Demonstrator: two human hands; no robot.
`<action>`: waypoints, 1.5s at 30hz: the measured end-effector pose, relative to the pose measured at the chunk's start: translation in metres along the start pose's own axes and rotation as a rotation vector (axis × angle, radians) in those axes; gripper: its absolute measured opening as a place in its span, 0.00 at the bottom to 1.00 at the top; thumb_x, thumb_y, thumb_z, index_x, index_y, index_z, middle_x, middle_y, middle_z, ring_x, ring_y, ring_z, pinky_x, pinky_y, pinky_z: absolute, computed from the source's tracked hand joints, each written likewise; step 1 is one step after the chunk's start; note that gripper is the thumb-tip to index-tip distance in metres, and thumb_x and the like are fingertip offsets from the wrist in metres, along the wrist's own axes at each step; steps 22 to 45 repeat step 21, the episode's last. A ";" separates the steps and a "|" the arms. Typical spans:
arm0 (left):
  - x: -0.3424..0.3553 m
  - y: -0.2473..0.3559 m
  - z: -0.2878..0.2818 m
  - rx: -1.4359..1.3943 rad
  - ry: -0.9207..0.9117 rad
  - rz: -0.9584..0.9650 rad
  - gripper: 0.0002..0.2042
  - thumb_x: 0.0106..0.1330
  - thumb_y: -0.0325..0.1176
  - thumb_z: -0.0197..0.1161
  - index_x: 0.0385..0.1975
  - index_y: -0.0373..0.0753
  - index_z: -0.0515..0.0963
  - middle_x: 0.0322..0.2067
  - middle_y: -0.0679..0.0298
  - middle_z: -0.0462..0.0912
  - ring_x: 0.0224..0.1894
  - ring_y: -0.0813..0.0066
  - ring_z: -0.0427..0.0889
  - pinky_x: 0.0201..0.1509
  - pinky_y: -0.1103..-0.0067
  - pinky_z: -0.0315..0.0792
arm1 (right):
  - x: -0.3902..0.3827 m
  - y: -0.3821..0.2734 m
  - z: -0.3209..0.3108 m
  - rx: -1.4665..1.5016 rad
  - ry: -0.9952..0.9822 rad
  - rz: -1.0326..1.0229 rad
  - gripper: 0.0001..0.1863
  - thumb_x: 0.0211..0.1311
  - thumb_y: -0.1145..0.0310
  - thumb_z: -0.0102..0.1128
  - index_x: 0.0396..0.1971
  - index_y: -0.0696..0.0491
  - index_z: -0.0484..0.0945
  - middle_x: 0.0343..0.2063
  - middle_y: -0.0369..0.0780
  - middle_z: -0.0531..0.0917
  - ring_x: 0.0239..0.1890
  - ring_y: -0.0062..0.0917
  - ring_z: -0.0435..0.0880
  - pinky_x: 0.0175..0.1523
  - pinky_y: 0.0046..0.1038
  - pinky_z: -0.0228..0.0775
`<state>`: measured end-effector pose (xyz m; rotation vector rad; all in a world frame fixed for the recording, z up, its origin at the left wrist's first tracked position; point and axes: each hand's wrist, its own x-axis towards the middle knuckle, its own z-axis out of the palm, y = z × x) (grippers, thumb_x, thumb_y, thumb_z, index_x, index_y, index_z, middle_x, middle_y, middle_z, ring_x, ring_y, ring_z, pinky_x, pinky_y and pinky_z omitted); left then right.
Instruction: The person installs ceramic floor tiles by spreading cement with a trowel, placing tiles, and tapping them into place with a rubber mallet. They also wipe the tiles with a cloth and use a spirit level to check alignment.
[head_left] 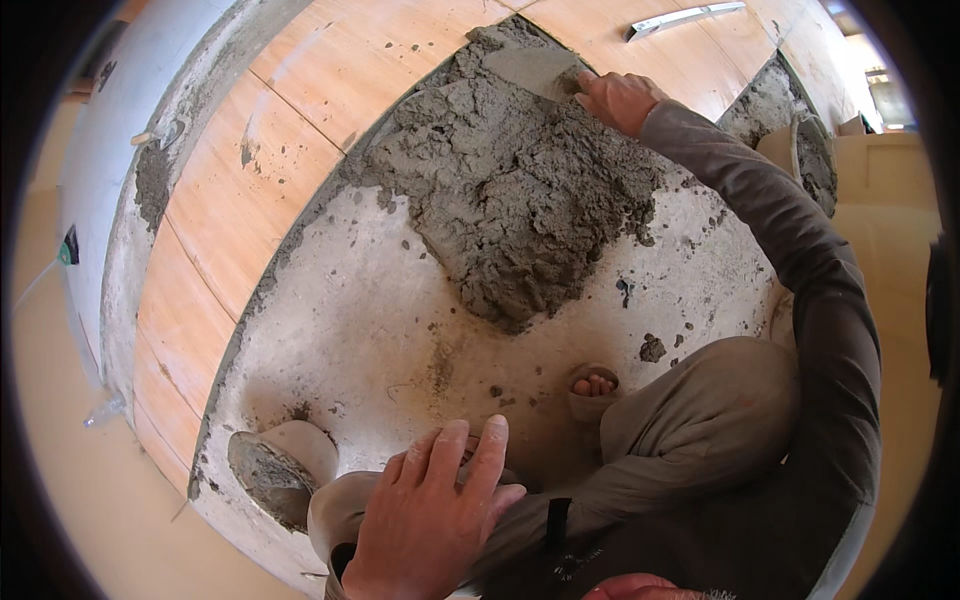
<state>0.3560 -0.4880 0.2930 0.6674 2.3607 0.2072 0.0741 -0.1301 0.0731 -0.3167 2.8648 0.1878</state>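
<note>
Wet grey mortar lies in a thick, rough heap on the bare floor, reaching up into the corner between the laid tiles. My right hand is at the far end of the heap, its fingers closed around the handle of a trowel. The trowel's mortar-smeared blade lies flat on the mortar; the handle is mostly hidden by my fingers. Near the lower edge, my left hand hovers over or rests by my knee, fingers spread, holding nothing.
Wood-toned tiles border the mortar at left and far side. A metal bar like a level lies on the far tiles. A tipped bucket with mortar sits at lower left, another mortar-coated bucket at right. Mortar crumbs dot the concrete.
</note>
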 end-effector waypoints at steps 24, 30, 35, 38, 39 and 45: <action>0.011 -0.043 0.027 -0.078 -0.162 -0.145 0.39 0.62 0.53 0.74 0.72 0.48 0.67 0.59 0.51 0.74 0.63 0.48 0.78 0.65 0.58 0.76 | 0.075 0.064 -0.021 0.166 -0.136 0.372 0.42 0.66 0.43 0.63 0.73 0.52 0.64 0.71 0.52 0.70 0.74 0.48 0.66 0.77 0.43 0.56; 0.011 -0.043 0.027 -0.078 -0.162 -0.145 0.39 0.62 0.53 0.74 0.72 0.48 0.67 0.59 0.51 0.74 0.63 0.48 0.78 0.65 0.58 0.76 | 0.075 0.064 -0.021 0.166 -0.136 0.372 0.42 0.66 0.43 0.63 0.73 0.52 0.64 0.71 0.52 0.70 0.74 0.48 0.66 0.77 0.43 0.56; 0.011 -0.043 0.027 -0.078 -0.162 -0.145 0.39 0.62 0.53 0.74 0.72 0.48 0.67 0.59 0.51 0.74 0.63 0.48 0.78 0.65 0.58 0.76 | 0.075 0.064 -0.021 0.166 -0.136 0.372 0.42 0.66 0.43 0.63 0.73 0.52 0.64 0.71 0.52 0.70 0.74 0.48 0.66 0.77 0.43 0.56; 0.011 -0.043 0.027 -0.078 -0.162 -0.145 0.39 0.62 0.53 0.74 0.72 0.48 0.67 0.59 0.51 0.74 0.63 0.48 0.78 0.65 0.58 0.76 | 0.075 0.064 -0.021 0.166 -0.136 0.372 0.42 0.66 0.43 0.63 0.73 0.52 0.64 0.71 0.52 0.70 0.74 0.48 0.66 0.77 0.43 0.56; 0.011 -0.043 0.027 -0.078 -0.162 -0.145 0.39 0.62 0.53 0.74 0.72 0.48 0.67 0.59 0.51 0.74 0.63 0.48 0.78 0.65 0.58 0.76 | 0.075 0.064 -0.021 0.166 -0.136 0.372 0.42 0.66 0.43 0.63 0.73 0.52 0.64 0.71 0.52 0.70 0.74 0.48 0.66 0.77 0.43 0.56; 0.011 -0.043 0.027 -0.078 -0.162 -0.145 0.39 0.62 0.53 0.74 0.72 0.48 0.67 0.59 0.51 0.74 0.63 0.48 0.78 0.65 0.58 0.76 | 0.075 0.064 -0.021 0.166 -0.136 0.372 0.42 0.66 0.43 0.63 0.73 0.52 0.64 0.71 0.52 0.70 0.74 0.48 0.66 0.77 0.43 0.56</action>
